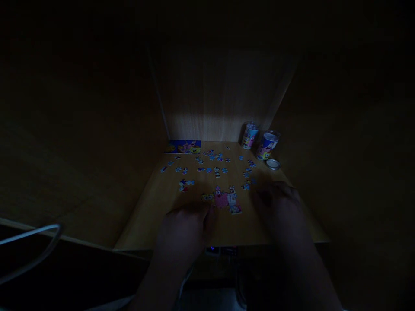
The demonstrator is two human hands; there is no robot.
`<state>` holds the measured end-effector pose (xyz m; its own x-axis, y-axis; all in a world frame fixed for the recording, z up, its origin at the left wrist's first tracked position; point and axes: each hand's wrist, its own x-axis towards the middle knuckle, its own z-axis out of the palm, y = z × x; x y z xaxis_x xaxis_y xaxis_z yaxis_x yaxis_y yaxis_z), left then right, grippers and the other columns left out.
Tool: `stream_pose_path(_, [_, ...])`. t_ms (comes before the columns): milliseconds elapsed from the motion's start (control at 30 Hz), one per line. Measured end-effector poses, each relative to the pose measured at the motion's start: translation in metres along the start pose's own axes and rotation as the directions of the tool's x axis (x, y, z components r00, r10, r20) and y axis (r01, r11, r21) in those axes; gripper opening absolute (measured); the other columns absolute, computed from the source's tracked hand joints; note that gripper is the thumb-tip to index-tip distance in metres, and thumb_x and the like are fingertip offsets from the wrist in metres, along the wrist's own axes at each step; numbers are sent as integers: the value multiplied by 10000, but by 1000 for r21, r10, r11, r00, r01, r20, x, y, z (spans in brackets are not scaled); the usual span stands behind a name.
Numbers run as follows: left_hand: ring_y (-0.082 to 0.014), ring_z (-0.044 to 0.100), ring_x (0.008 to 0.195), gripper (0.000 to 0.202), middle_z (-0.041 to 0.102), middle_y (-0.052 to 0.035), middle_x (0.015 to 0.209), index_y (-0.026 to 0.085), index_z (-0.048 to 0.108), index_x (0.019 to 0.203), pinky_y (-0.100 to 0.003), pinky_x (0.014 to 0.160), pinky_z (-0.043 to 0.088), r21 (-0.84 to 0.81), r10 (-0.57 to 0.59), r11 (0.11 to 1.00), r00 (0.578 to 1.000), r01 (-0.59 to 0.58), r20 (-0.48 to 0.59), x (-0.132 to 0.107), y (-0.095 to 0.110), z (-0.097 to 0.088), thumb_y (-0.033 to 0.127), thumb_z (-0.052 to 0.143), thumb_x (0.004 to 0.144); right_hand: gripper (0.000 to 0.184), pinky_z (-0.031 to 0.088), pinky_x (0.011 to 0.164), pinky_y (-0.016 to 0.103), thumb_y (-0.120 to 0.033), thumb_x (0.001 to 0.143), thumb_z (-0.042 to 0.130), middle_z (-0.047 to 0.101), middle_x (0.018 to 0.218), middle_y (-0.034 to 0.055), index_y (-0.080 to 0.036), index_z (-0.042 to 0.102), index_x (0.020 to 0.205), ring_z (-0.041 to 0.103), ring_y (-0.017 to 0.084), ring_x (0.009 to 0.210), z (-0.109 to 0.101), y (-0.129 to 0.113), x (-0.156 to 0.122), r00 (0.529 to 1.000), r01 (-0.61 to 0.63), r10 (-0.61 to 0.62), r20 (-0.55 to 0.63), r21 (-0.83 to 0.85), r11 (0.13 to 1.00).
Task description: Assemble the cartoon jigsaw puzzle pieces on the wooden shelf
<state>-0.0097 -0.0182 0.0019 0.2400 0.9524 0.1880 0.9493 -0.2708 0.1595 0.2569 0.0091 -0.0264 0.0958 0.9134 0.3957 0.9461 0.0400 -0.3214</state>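
A partly joined jigsaw puzzle [221, 199] with pink, yellow and white cartoon figures lies on the wooden board near its front. At its lower left edge rests my left hand [184, 229], fingers curled in and dark; whatever they hold is hidden. Over on the right, my right hand [280, 205] is bent with closed fingertips close to a small group of blue puzzle pieces [246, 186]. Shadow hides what is between those fingertips. Several loose puzzle pieces [210, 169] are spread behind the joined part, and a small joined cluster [186, 185] lies to the left.
Two printed cans [249, 136] [267, 146] with clear tops stand at the back right, beside a round lid [272, 164]. A picture strip [184, 147] lies at the back left. Wooden panels enclose the board; a white cable [30, 234] hangs at the left.
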Motion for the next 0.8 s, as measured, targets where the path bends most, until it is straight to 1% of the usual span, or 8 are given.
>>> stream_pose_path(100, [-247, 758, 683, 265, 778, -42, 765, 243, 715, 926, -333, 611, 424, -73, -104, 993, 983, 94, -152, -2, -3, 2, 332, 552, 1116, 306, 517, 1095, 533, -471, 1048, 643, 761, 1184, 164, -228, 818, 982, 646, 375, 1201, 0, 0, 1, 1000, 21, -21, -3, 84, 996])
stream_pose_path(200, [-228, 742, 659, 209, 775, -34, 795, 229, 698, 1021, -325, 608, 441, -226, -239, 958, 930, 178, -281, -4, -7, 1, 315, 531, 1112, 274, 556, 994, 497, -449, 1038, 644, 783, 1084, 131, -245, 799, 941, 687, 349, 1092, -3, -4, 1, 999, 45, -47, 6, 170, 984])
stream_pose_path(300, [-218, 746, 692, 191, 774, -24, 824, 233, 689, 1012, -320, 637, 483, -366, -262, 920, 916, 143, -302, -3, -12, -1, 312, 543, 1104, 245, 583, 897, 448, -435, 1043, 648, 797, 1004, 101, -255, 791, 959, 724, 314, 974, -8, -11, -2, 997, 56, -67, 29, 279, 959])
stream_pose_path(367, [-224, 764, 764, 181, 786, -33, 874, 229, 700, 1021, -326, 684, 525, -436, -256, 894, 919, 107, -299, -2, -14, -2, 313, 561, 1100, 219, 599, 870, 421, -432, 1048, 671, 814, 1036, 86, -261, 807, 1059, 751, 288, 945, -10, -19, -5, 997, 53, -71, 31, 380, 923])
stream_pose_path(467, [-232, 782, 905, 151, 810, -50, 1003, 229, 733, 1065, -344, 802, 585, -517, -215, 855, 935, 41, -282, 0, -16, -1, 297, 601, 1089, 220, 623, 882, 400, -412, 1068, 679, 835, 1133, 70, -287, 822, 1178, 785, 263, 992, -10, -36, -11, 995, 50, -91, 47, 554, 831])
stream_pose_path(633, [-225, 753, 1015, 71, 792, -25, 1079, 257, 754, 1101, -358, 914, 600, -553, 3, 817, 959, -165, -282, 1, -16, -1, 214, 742, 1046, 186, 652, 903, 380, -427, 1070, 713, 858, 1129, 50, -300, 840, 1119, 817, 241, 1029, -4, -64, -21, 984, -81, -76, 158, 793, 604])
stream_pose_path(700, [-232, 741, 1063, 223, 788, -17, 1126, 274, 747, 1194, -368, 936, 597, -542, 94, 805, 954, -240, -284, -1, -17, 0, 198, 834, 1004, 187, 659, 916, 383, -435, 1052, 741, 863, 1122, 56, -286, 838, 1111, 823, 243, 1041, -1, -70, -24, 979, -138, -53, 196, 834, 534])
stream_pose_path(800, [-245, 725, 1137, 448, 785, -18, 1214, 303, 711, 1327, -390, 984, 592, -526, 172, 795, 944, -302, -283, -3, -17, 1, 171, 910, 948, 200, 663, 928, 389, -440, 1038, 763, 864, 1120, 64, -271, 834, 1117, 825, 242, 1038, -1, -71, -24, 967, -195, -53, 250, 858, 475])
